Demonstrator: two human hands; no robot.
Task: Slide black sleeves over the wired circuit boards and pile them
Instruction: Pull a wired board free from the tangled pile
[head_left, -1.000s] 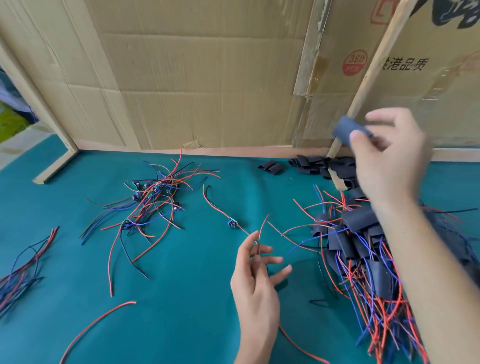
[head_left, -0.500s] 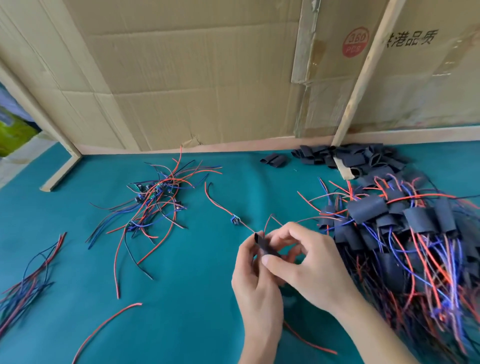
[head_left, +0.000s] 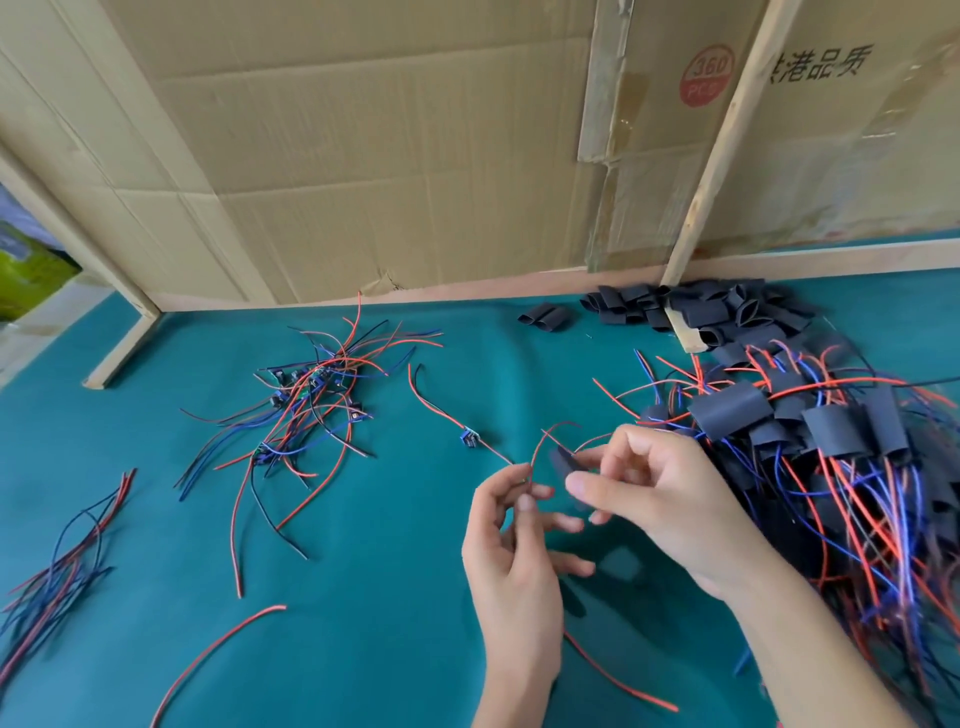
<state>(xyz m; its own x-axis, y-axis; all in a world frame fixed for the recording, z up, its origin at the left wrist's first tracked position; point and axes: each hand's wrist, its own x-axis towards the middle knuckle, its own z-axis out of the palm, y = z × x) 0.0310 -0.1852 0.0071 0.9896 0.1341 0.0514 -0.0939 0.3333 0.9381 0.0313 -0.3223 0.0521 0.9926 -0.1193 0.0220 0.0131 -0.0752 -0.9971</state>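
Centre frame: your left hand (head_left: 511, 525) pinches red wires (head_left: 540, 447); your right hand (head_left: 644, 493) pinches a black sleeve (head_left: 563, 462) just beside them. Right: sleeved pile (head_left: 831, 441). Centre left: bare wired boards (head_left: 311, 400). Upper right: loose sleeves (head_left: 701, 312).

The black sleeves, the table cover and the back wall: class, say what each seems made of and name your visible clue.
Black sleeves: probably soft matte plastic tubing; loose ones lie flattened with open ends.
Table cover: likely teal cloth or felt; dull, with faint creases.
Back wall: corrugated cardboard; brown, with fold lines, tape and printed marks.
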